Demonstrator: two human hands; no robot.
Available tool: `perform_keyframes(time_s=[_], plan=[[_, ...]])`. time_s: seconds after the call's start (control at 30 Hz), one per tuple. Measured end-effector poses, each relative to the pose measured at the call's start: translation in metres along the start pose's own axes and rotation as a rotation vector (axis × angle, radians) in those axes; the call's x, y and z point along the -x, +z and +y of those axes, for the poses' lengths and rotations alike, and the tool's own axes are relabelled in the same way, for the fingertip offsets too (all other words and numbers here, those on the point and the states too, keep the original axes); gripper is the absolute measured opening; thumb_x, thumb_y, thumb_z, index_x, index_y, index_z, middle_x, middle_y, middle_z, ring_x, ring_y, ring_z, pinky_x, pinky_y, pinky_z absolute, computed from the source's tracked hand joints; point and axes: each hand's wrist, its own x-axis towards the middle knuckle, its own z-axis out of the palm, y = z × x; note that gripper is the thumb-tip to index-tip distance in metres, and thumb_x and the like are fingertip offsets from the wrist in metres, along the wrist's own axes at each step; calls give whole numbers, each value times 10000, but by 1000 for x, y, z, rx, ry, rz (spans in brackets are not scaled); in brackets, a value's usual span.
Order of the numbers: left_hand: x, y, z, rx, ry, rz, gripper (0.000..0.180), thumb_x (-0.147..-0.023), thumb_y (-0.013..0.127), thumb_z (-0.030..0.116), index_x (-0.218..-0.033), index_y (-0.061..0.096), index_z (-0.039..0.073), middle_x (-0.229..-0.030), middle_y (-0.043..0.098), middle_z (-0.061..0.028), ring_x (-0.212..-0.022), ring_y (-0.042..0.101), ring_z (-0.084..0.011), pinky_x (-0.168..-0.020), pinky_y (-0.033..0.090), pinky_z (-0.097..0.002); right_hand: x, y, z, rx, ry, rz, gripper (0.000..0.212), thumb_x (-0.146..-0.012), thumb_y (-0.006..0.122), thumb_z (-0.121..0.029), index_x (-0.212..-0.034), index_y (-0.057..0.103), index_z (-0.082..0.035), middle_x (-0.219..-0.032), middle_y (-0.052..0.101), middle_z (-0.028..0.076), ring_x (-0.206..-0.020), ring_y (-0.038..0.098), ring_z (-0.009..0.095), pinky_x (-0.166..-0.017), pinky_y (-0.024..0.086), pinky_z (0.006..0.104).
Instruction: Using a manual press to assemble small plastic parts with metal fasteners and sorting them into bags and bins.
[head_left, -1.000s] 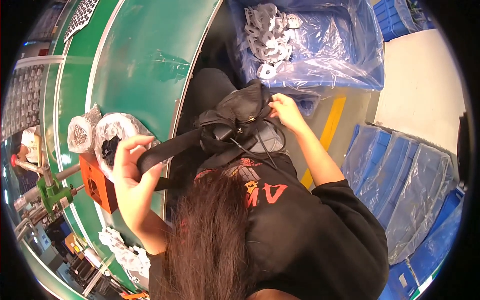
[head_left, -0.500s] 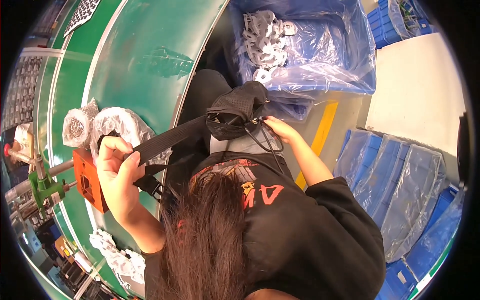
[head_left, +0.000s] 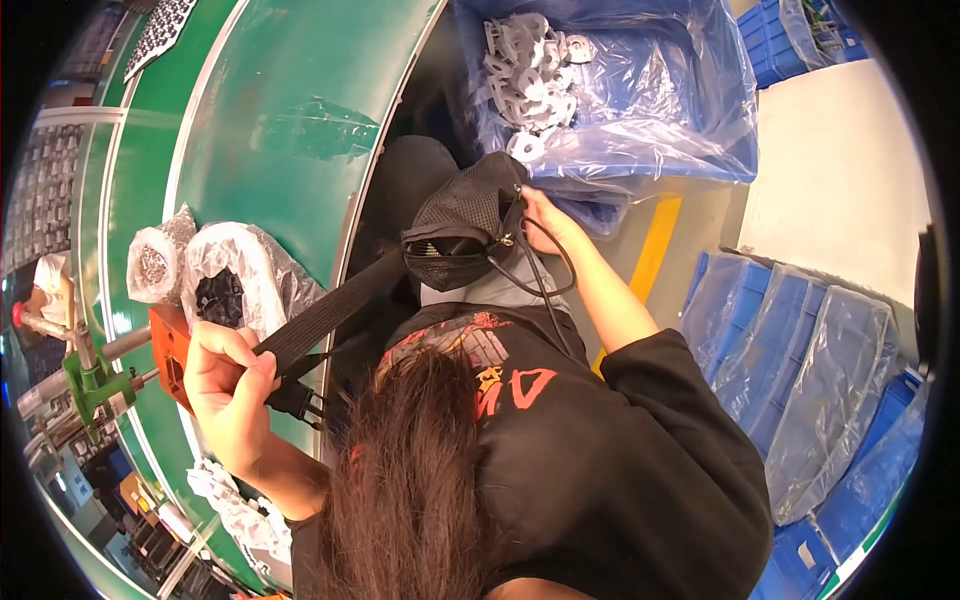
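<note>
My left hand pinches the end of a wide black elastic strap, which runs taut up to a black mesh pouch above my lap. A black plastic buckle hangs below that hand on another strap. My right hand is closed at the right side of the pouch, next to its metal clip and a looping black cord. The pouch hides part of the right fingers. Its mouth gapes toward me, and dark contents show inside.
Left of me runs a green workbench with bags of small parts, an orange block and a green clamp. A lined blue bin holds white parts. Blue crates stand at right.
My left hand has moved down slightly, still pinching the strap. My right hand has risen along the pouch's side, and the pouch has tipped and shifted a little left.
</note>
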Motion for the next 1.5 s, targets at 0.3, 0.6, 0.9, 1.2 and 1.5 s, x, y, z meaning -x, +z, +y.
perform_keyframes(time_s=[0.3,0.6,0.9,1.2,1.5], plan=[[14,-7,0,-90,163,-155,201,-703,544,-107,-731,426,53,-602,414,3,-523,301,-43,-492,223,-204,-57,-6,-4,61,-61,196,470,-784,659,-197,-1196,521,-18,-1148,586,155,-1054,565,247,-905,450,381],[27,-13,10,14,217,-37,191,-678,542,-111,-729,437,40,-593,433,-18,-512,314,-62,-492,247,-215,-12,45,-23,-133,-159,112,301,-825,598,-232,-1026,627,-10,-982,672,104,-858,646,218,-807,511,340],[2,37,40,-401,288,-106,353,-736,598,-51,-1082,536,-13,-675,525,-8,-574,433,-38,-545,310,-170,14,68,-13,364,-142,163,460,-787,663,-194,-1166,511,20,-1034,623,125,-929,614,207,-818,502,327],[28,19,38,-290,849,-113,1016,-675,724,538,-1397,255,-1,-1274,465,-277,-1139,507,-368,-952,370,-417,32,128,10,1435,-229,228,680,-746,674,-406,-1244,438,-6,-1114,596,221,-1058,581,313,-919,428,368],[89,-218,25,-333,961,145,887,-780,553,607,-1340,334,-45,-1189,500,-301,-1028,538,-354,-865,419,-407,-5,123,-8,1570,-260,18,440,-858,616,-315,-1129,518,17,-998,602,143,-911,560,199,-807,438,298]])
